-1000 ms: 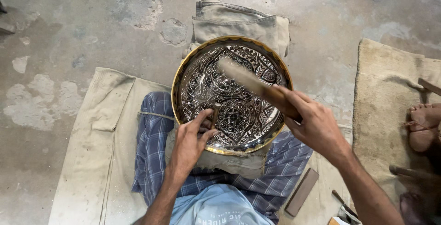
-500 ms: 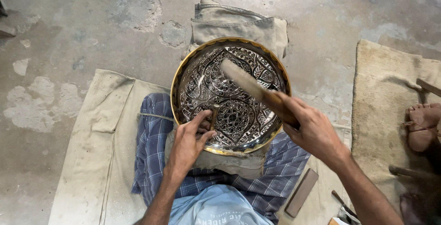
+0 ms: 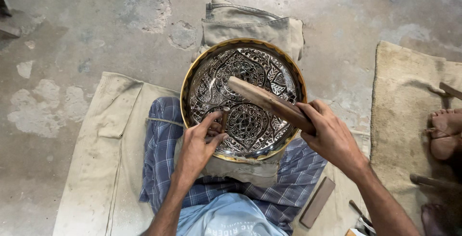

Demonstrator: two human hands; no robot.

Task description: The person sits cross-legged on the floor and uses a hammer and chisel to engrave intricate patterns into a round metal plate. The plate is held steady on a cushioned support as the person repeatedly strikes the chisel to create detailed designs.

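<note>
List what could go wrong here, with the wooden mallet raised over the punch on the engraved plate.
The left hand pinches the small punch close to its top, so a stray blow from the wooden mallet in the right hand may hit fingers. The engraved plate rests tilted on cloth and lap, so it might shift and mar the pattern.

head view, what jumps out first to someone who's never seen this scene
The round engraved metal plate with its brass-coloured rim, propped on the person's lap at the centre, draws the eye first. Over it the right hand grips a wooden mallet raised above the plate, while the left hand holds a small chisel upright on the pattern. At the right edge, another person's bare foot rests on a tan mat.
</note>
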